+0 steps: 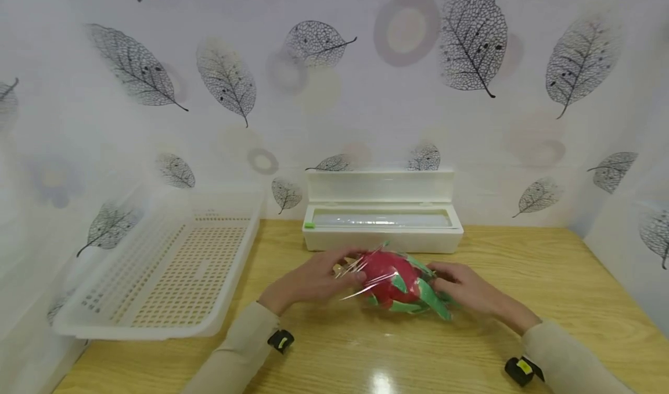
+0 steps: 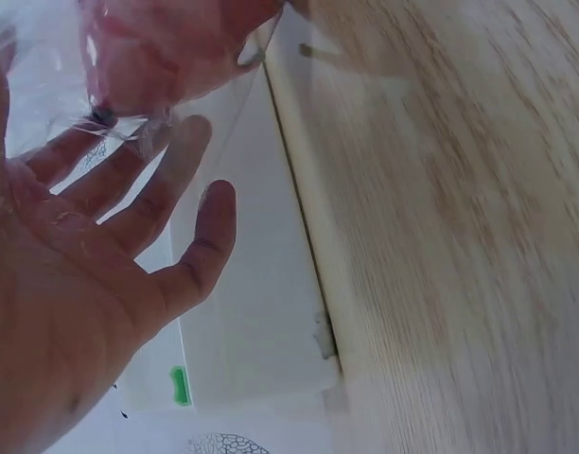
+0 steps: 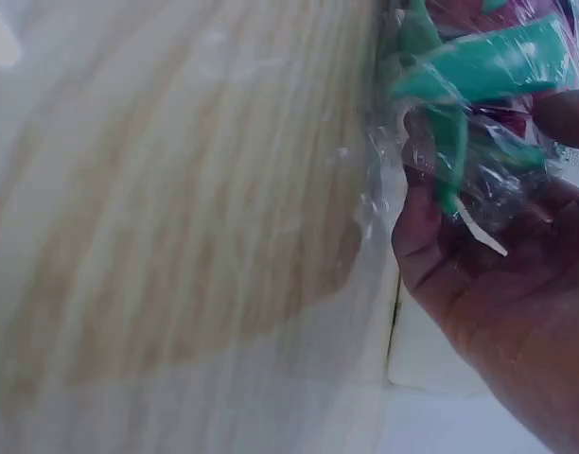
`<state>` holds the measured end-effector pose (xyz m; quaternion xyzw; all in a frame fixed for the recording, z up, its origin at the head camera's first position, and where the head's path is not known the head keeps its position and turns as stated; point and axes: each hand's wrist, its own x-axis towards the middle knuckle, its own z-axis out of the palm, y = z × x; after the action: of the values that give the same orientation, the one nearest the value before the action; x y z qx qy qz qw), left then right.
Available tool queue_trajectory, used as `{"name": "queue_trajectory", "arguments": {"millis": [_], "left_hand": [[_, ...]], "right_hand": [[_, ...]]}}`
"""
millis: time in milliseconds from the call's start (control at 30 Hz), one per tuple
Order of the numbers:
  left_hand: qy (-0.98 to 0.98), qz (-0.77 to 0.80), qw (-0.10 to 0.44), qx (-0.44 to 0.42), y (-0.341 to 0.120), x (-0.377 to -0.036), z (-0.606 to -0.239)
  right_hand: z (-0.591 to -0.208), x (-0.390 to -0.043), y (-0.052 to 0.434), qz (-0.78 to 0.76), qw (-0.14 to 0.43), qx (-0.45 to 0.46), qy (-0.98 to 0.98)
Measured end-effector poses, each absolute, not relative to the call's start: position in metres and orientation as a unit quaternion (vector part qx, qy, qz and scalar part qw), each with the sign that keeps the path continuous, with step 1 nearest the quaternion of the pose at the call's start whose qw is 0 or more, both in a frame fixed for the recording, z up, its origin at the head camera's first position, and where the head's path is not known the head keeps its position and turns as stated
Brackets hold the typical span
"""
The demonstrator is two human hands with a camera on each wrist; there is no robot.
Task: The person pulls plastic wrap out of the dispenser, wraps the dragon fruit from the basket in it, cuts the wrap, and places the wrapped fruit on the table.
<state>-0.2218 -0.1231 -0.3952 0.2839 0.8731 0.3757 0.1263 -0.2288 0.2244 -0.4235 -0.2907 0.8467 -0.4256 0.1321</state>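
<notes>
A red dragon fruit [image 1: 389, 278] with green scales is held a little above the table, with clear plastic wrap [image 2: 219, 123] around it. From the left, my left hand [image 1: 324, 275] holds its wrapped end, thumb in front and fingers behind. The left wrist view shows the little finger and ring finger of that hand spread loosely beside the film. At the leafy end, my right hand [image 1: 465, 289] grips the fruit through the film, and green scales [image 3: 488, 66] lie between thumb and fingers in the right wrist view.
Behind the fruit stands a white plastic-wrap box [image 1: 384, 240], lid raised, a roll [image 1: 381, 219] inside and a green slider [image 1: 309, 225] at its left end. A white perforated basket [image 1: 209, 324] occupies the left side of the wooden table [image 1: 522, 254]. A leaf-print sheet hangs behind.
</notes>
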Motion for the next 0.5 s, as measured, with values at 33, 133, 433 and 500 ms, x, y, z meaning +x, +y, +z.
{"name": "queue_trajectory", "arguments": {"millis": [33, 133, 433, 500], "left_hand": [[0.874, 0.374, 0.126, 0.283, -0.123, -0.222, -0.394], [0.874, 0.374, 0.124, 0.283, -0.122, -0.225, -0.395], [0.855, 0.428, 0.112, 0.271, -0.127, -0.237, -0.408], [0.850, 0.438, 0.113, 0.270, -0.129, -0.238, -0.410]], "right_hand": [[-0.423, -0.228, 0.225, -0.415, 0.125, -0.284, 0.855], [-0.422, -0.228, 0.225, -0.395, 0.109, -0.270, 0.871], [-0.406, -0.224, 0.228, -0.366, 0.024, -0.241, 0.898], [-0.403, -0.221, 0.227, -0.349, -0.007, -0.262, 0.900]]}}
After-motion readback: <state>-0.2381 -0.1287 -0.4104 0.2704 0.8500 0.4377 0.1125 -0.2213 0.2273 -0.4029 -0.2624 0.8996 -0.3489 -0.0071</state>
